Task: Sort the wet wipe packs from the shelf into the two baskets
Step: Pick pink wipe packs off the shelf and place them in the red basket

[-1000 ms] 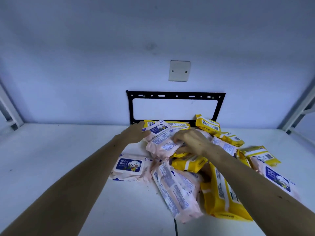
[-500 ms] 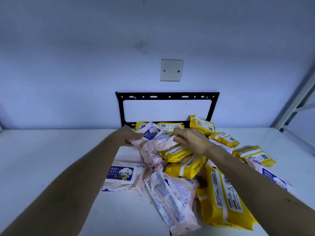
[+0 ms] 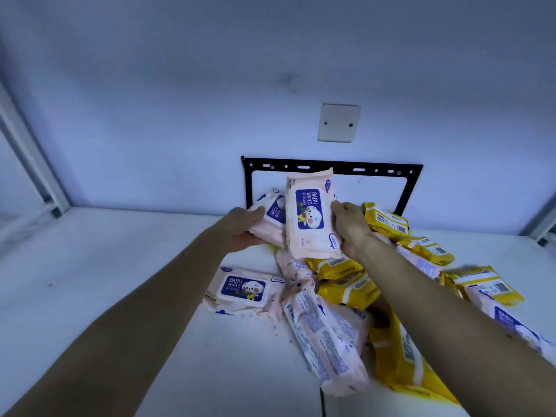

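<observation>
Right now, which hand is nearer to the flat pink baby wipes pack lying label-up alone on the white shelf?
Left. The left hand holds another pink pack just above and behind the flat pink pack; the right hand is farther right, gripping an upright pack.

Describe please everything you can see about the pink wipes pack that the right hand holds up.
The pink wipes pack is a soft, pale pink plastic pouch with a dark blue label reading "BABY WIPES" and a white cartoon animal. It stands nearly upright, lifted above the pile, its front toward the camera and the print turned sideways. The right hand grips its right edge. Its left edge overlaps a second pink pack, which the left hand holds. Behind it is a black wall bracket.
</observation>
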Action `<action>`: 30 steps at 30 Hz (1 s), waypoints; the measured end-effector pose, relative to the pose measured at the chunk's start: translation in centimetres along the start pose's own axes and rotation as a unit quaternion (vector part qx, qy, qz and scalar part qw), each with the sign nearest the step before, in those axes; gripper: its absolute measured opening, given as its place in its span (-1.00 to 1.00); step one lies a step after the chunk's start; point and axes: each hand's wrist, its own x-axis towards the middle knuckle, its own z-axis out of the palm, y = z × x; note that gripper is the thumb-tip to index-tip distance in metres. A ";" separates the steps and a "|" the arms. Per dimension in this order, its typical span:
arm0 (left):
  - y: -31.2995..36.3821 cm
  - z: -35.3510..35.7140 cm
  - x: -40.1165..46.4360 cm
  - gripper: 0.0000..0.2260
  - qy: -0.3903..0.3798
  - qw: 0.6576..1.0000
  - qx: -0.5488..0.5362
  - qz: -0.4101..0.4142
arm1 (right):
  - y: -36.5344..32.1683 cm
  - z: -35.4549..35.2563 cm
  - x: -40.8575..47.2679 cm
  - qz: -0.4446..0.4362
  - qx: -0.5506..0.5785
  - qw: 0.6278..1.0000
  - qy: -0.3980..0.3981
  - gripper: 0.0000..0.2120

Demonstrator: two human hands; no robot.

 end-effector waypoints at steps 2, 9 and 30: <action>0.2 -0.4 -1.6 -0.70 -0.002 1.000 -0.012 0.014 | -0.1 0.9 -0.8 0.061 0.051 0.997 -0.014 -0.77; -1.7 -3.0 -7.5 -0.64 0.007 0.999 -0.037 0.033 | -0.5 3.1 -4.8 0.101 0.014 0.970 -0.219 -0.19; -21.2 -14.4 -46.1 -0.79 0.355 0.894 -0.255 0.097 | 10.2 20.7 -33.8 0.114 -0.109 0.817 -0.554 -0.83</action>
